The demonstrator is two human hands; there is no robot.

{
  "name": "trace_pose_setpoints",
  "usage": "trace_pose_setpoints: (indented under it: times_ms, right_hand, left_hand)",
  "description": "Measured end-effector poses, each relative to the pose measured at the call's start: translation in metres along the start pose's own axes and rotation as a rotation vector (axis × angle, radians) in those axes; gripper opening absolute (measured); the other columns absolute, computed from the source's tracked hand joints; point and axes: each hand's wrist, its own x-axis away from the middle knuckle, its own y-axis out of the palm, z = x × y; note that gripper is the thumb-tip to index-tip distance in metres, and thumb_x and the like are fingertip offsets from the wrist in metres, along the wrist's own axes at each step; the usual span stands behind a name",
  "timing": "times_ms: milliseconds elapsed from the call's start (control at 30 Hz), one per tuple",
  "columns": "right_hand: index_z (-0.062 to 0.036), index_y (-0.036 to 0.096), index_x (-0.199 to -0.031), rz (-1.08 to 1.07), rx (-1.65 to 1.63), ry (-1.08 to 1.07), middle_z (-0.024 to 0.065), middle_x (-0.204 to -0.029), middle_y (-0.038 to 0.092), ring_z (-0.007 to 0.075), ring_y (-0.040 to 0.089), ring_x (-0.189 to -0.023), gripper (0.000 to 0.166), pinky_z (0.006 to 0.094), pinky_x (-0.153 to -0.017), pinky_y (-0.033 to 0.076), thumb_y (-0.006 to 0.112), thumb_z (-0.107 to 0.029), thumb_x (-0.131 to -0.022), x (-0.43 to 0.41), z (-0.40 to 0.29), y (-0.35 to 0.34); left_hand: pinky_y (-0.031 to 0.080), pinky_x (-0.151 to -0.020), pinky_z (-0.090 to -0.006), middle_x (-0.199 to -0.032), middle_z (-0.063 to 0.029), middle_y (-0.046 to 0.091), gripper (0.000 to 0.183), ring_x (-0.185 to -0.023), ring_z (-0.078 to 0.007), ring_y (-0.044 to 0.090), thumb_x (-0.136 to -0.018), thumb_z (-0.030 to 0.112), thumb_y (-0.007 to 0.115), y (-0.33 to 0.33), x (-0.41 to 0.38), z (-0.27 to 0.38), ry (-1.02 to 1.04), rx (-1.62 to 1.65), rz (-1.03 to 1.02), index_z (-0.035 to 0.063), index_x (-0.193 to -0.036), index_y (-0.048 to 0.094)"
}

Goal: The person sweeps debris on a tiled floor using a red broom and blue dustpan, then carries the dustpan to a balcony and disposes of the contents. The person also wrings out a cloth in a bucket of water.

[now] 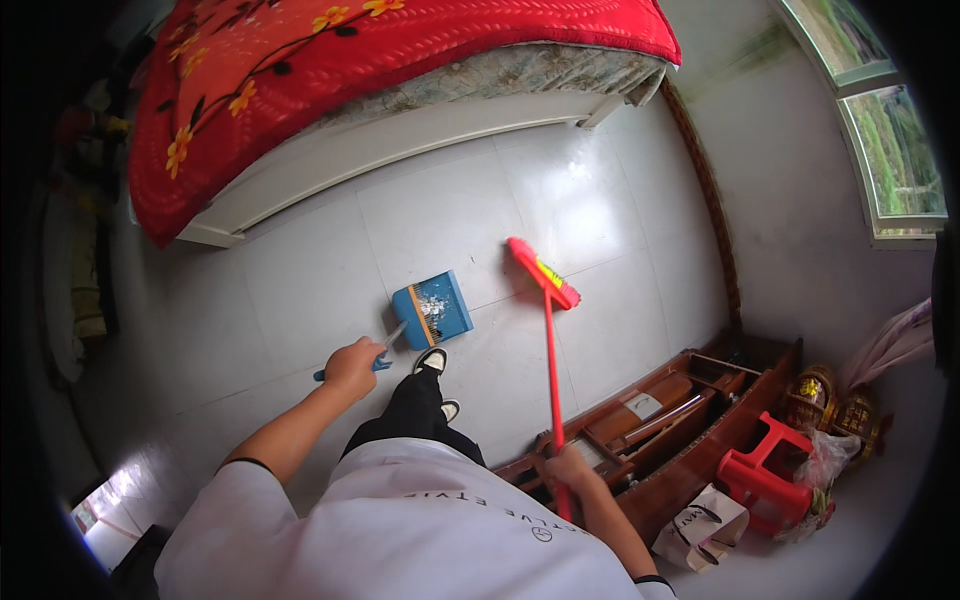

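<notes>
My left hand [354,369] grips the handle of a blue dustpan [452,300], whose pan is low over the tiled floor [300,292] in front of my feet. White bits of debris [433,306] lie in the pan beside its orange-edged comb teeth. In my right hand [571,466] is the red pole of a broom [553,360]. The red broom head [541,273], with a yellow label on it, is to the right of the dustpan and apart from it. Whether its bristles touch the floor I cannot tell.
A bed with a red floral blanket [420,45] and pale frame [405,146] spans the far side. Dismantled brown wooden furniture [675,457] lies at the right. Beyond it are a red plastic stool [765,472], a white paper bag [701,529] and a window [892,150].
</notes>
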Motion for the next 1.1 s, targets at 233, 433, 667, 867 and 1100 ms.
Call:
trace_pose_setpoints:
  times_ms: [233, 433, 667, 867, 1100]
  right_hand:
    - [0.0019, 0.06, -0.094, -0.217, 0.118, -0.133, 0.0219, -0.087, 0.061, 0.032, 0.059, -0.089, 0.031, 0.0359, -0.076, 0.043, 0.059, -0.016, -0.069, 0.067, 0.024, 0.003]
    - [0.002, 0.055, -0.073, -0.127, 0.172, -0.195, 0.011, -0.059, 0.055, 0.0209, 0.056, -0.051, 0.018, 0.0335, -0.047, 0.044, 0.058, -0.015, -0.068, 0.075, 0.001, -0.065]
    - [0.0045, 0.059, -0.068, 0.268, 0.301, -0.161, 0.0145, -0.056, 0.057, 0.0235, 0.058, -0.049, 0.017, 0.0343, -0.047, 0.047, 0.06, -0.012, -0.064, -0.058, -0.083, -0.231]
    - [0.0031, 0.053, -0.059, 0.384, 0.095, -0.234, 0.0109, -0.049, 0.051, 0.0203, 0.05, -0.039, 0.013, 0.0329, -0.037, 0.041, 0.058, -0.004, -0.068, -0.19, -0.216, -0.399]
    - [-0.0051, 0.057, -0.055, 0.465, 0.504, -0.101, 0.0112, -0.051, 0.053, 0.024, 0.052, -0.044, 0.01, 0.0363, -0.042, 0.042, 0.057, -0.012, -0.063, -0.354, -0.303, -0.505]
  left_hand:
    - [0.045, -0.066, -0.0371, -0.084, -0.0077, 0.055, 0.03, -0.078, -0.0309, 0.055, -0.063, -0.007, 0.049, -0.006, 0.046, -0.048, -0.084, 0.09, 0.275, 0.0104, -0.085, 0.06]
    - [0.045, -0.069, -0.0351, -0.087, -0.008, 0.056, 0.029, -0.082, -0.0303, 0.055, -0.062, -0.008, 0.05, -0.005, 0.08, -0.064, -0.339, 0.14, 0.355, 0.0075, -0.085, 0.06]
    - [0.045, -0.07, -0.0347, -0.086, -0.0111, 0.057, 0.022, -0.081, -0.0311, 0.055, -0.068, -0.005, 0.052, 0.039, 0.097, -0.07, -0.523, 0.116, 0.645, 0.0035, -0.087, 0.059]
    - [0.043, -0.062, -0.0404, -0.075, -0.0169, 0.057, 0.018, -0.07, -0.0327, 0.056, -0.08, 0.019, 0.057, 0.12, 0.125, -0.034, -1.027, 0.448, 0.985, 0.0005, -0.08, 0.058]
    - [0.043, -0.056, -0.0411, -0.064, -0.0151, 0.056, 0.021, -0.06, -0.0285, 0.056, -0.075, 0.019, 0.057, 0.158, 0.117, 0.096, -1.256, 0.429, 1.109, -0.002, -0.07, 0.056]
